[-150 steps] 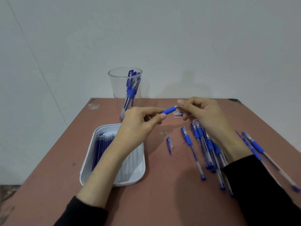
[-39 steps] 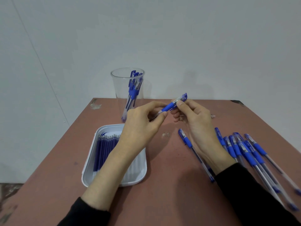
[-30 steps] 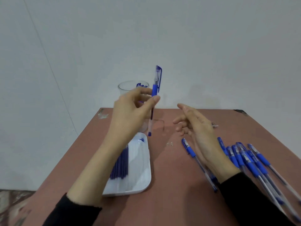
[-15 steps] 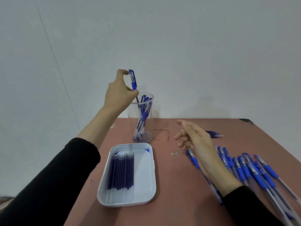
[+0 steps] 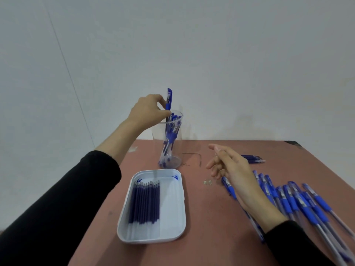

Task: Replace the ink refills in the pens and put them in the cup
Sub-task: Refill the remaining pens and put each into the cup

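Observation:
My left hand (image 5: 148,112) pinches a blue capped pen (image 5: 169,97) upright at the rim of the clear plastic cup (image 5: 177,123); the pen's lower part is inside the cup among several other blue pens. My right hand (image 5: 230,169) hovers over the table with fingers relaxed and holds nothing. Under and to the right of it lie several blue pens (image 5: 299,200) in a loose row. A white tray (image 5: 172,214) in front of the cup holds a row of dark blue refills (image 5: 145,202).
A small bundle of refills (image 5: 253,158) lies at the back right of the reddish-brown table (image 5: 211,237). Tiny clear bits (image 5: 207,182) lie between tray and pens. A thin wire (image 5: 192,157) lies beside the cup. A white wall stands behind the table.
My left hand carried the assembled pen from the table's middle up to the cup and lowered its tip inside. My right hand let go of the pen and now hovers above the table.

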`<state>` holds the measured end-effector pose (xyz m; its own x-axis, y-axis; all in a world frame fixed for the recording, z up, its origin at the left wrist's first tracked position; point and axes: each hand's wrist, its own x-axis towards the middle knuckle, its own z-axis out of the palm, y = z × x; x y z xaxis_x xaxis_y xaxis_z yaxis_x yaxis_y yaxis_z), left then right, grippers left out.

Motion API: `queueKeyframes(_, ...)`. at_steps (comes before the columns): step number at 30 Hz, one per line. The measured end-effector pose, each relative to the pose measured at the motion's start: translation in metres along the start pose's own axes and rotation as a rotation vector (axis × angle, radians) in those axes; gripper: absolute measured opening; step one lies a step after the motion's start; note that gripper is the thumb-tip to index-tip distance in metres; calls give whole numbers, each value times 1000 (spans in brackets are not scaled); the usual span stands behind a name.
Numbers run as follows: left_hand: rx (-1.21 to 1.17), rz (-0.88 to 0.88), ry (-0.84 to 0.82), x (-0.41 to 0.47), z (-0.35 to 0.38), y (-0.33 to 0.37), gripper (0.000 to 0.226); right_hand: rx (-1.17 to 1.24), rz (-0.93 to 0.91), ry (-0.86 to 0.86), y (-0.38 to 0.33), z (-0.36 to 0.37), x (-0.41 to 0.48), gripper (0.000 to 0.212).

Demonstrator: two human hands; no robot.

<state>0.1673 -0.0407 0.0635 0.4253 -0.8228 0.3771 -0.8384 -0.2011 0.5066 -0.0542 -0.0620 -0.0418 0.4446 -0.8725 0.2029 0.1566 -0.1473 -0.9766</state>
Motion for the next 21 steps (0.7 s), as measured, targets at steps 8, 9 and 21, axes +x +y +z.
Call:
queueKeyframes(8, 223, -183, -148, 16, 4, 4, 30, -18, 11, -16, 2, 0, 1, 19)
queueKeyframes(9, 233, -198, -188, 18, 4, 4, 33, -22, 11, -17, 2, 0, 1, 19)
queueKeyframes(21, 61, -159, -146, 14, 1, 8, 15, -21, 15, 6, 0, 0, 1, 17)
